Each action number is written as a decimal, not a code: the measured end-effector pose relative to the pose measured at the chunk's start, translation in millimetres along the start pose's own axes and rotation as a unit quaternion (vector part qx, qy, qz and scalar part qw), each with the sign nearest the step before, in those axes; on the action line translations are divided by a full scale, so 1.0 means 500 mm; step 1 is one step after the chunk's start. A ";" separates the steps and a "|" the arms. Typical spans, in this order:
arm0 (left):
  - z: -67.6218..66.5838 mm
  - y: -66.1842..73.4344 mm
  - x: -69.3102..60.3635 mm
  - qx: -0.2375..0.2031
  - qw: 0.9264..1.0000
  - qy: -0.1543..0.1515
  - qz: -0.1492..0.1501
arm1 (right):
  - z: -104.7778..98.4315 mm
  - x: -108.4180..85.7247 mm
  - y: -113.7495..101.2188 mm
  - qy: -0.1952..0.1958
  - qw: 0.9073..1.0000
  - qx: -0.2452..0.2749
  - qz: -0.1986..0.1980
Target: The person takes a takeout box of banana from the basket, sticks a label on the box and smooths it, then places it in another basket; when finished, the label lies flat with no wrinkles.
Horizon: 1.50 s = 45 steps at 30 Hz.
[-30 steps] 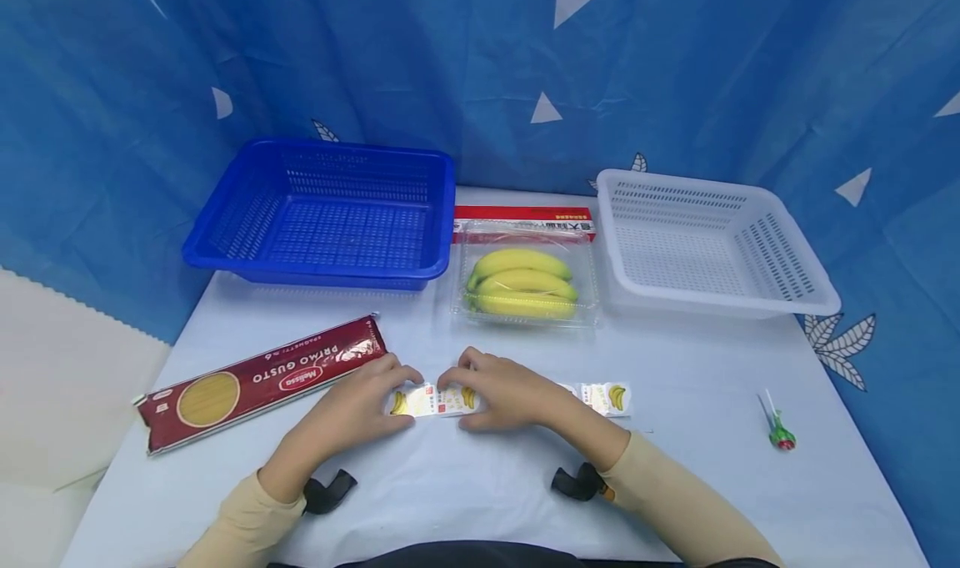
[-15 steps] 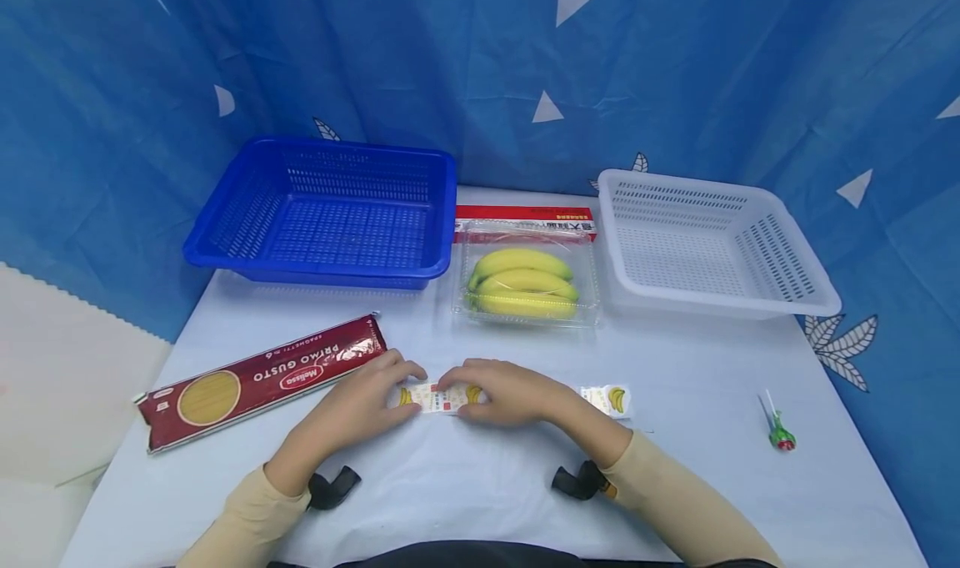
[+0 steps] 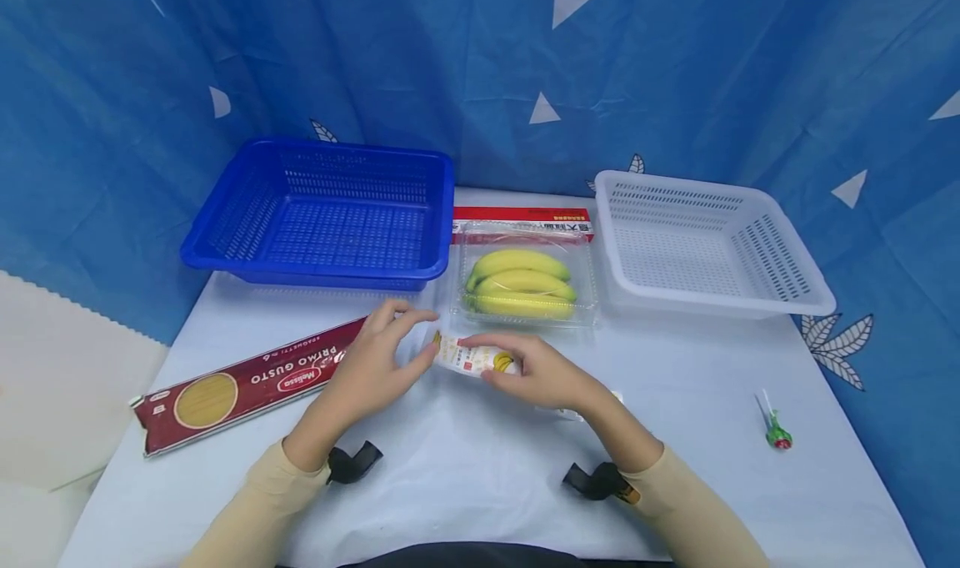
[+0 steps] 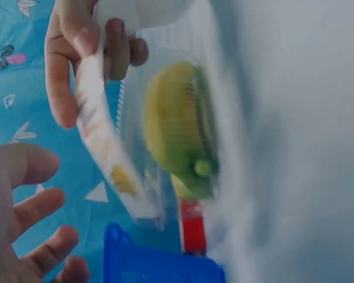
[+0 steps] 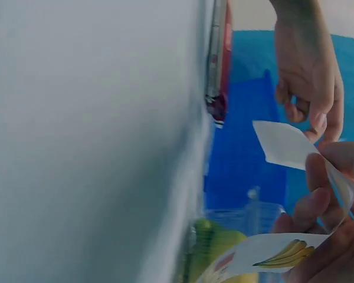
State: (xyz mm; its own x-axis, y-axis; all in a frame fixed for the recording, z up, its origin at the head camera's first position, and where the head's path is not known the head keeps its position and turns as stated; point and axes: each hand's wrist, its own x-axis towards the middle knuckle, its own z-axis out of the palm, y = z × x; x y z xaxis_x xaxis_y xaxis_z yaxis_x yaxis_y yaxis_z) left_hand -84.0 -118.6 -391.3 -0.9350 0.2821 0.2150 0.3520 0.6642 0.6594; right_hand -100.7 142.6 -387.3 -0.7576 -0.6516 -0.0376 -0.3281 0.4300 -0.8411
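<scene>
A white paper strip of labels [image 3: 468,358] printed with yellow bananas is lifted off the table, bent in a curve. My right hand [image 3: 547,374] pinches it between thumb and fingers; in the right wrist view it curls around those fingers. A further printed piece [image 3: 570,414] lies under my right hand, and I cannot tell if it joins the strip. My left hand [image 3: 378,366] is by the strip's left end, fingers spread and apart from it in the left wrist view. Beyond both hands, bananas [image 3: 522,283] lie in a clear plastic box [image 3: 592,301].
A red spaghetti pack [image 3: 247,389] lies left, partly behind my left hand. At the back stand a blue basket [image 3: 322,272] and a white basket [image 3: 720,297], with a red and white box [image 3: 525,214] between them. A lollipop [image 3: 778,434] lies right.
Both hands have risen and moved away from my body. The strip, flat on the table before, is now lifted, bent and shifted right with my right hand. My left fingers have come off it.
</scene>
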 end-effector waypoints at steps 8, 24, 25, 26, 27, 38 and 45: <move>0.000 0.069 0.058 -0.160 0.987 0.033 -0.005 | -0.035 -0.025 -0.042 0.177 0.982 0.056 -0.041; 0.034 0.162 0.109 -0.382 0.917 0.092 0.073 | -0.037 -0.029 -0.060 0.325 0.930 0.104 -0.135; 0.035 0.164 0.109 -0.381 0.916 0.098 0.078 | -0.036 -0.029 -0.061 0.327 0.930 0.100 -0.136; 0.035 0.166 0.110 -0.382 0.915 0.101 0.082 | -0.036 -0.029 -0.062 0.329 0.930 0.095 -0.136; 0.035 0.168 0.110 -0.385 0.913 0.104 0.086 | -0.035 -0.029 -0.062 0.329 0.930 0.092 -0.137; 0.021 0.182 0.108 -0.418 0.901 0.077 0.091 | -0.062 -0.028 -0.073 0.334 0.925 0.040 -0.177; 0.011 0.190 0.105 -0.407 0.906 0.067 0.098 | -0.080 -0.026 -0.082 0.333 0.925 0.009 -0.185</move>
State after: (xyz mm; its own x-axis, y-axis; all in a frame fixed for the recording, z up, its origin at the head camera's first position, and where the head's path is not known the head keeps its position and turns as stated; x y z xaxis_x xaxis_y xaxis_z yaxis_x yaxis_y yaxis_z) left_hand -99.6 -37.0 -321.3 -0.8742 0.2157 0.4350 0.4145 -0.1348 0.9000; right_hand -99.9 158.3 -330.9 -0.7761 -0.2213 0.5905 -0.6302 0.2404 -0.7383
